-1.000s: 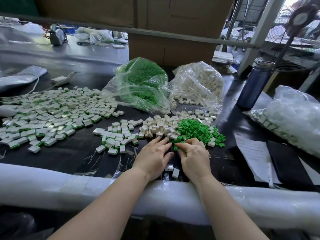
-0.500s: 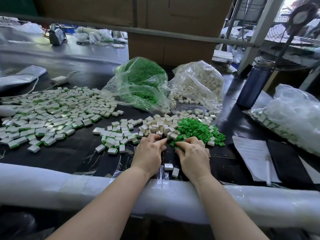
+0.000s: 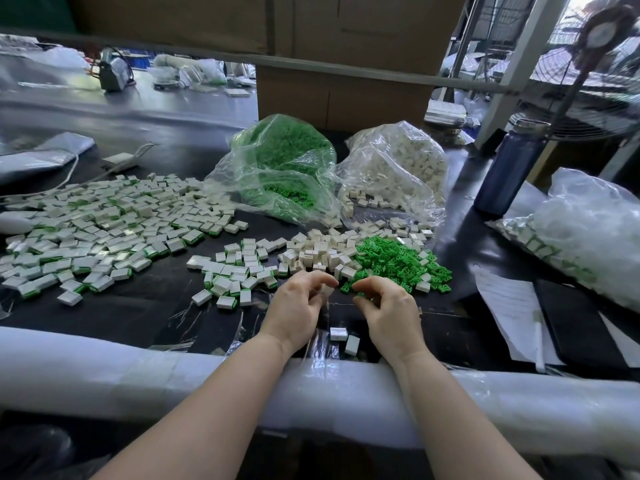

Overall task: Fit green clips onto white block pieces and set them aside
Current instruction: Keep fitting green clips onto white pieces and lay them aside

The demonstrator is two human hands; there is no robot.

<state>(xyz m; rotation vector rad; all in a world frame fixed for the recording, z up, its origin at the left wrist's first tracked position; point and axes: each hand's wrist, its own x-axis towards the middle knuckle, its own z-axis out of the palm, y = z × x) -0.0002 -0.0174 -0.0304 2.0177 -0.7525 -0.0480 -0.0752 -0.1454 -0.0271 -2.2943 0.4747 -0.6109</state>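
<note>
Left hand: fingers curled, a small white block piece pinched at the fingertips, blurred.
Right hand: fingers curled at the near edge of the loose green clips; whether a clip is held cannot be told.
White blocks: heaped just left of the clips.
Finished pieces: spread far left on the black table.
Bags: green clip bag and white block bag seen behind.

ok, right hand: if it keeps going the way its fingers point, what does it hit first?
Probably the near edge of the loose green clip pile. The right hand has curled fingers aimed forward and slightly left, just short of it. Depth is unclear; the white block pile lies further left.
</note>
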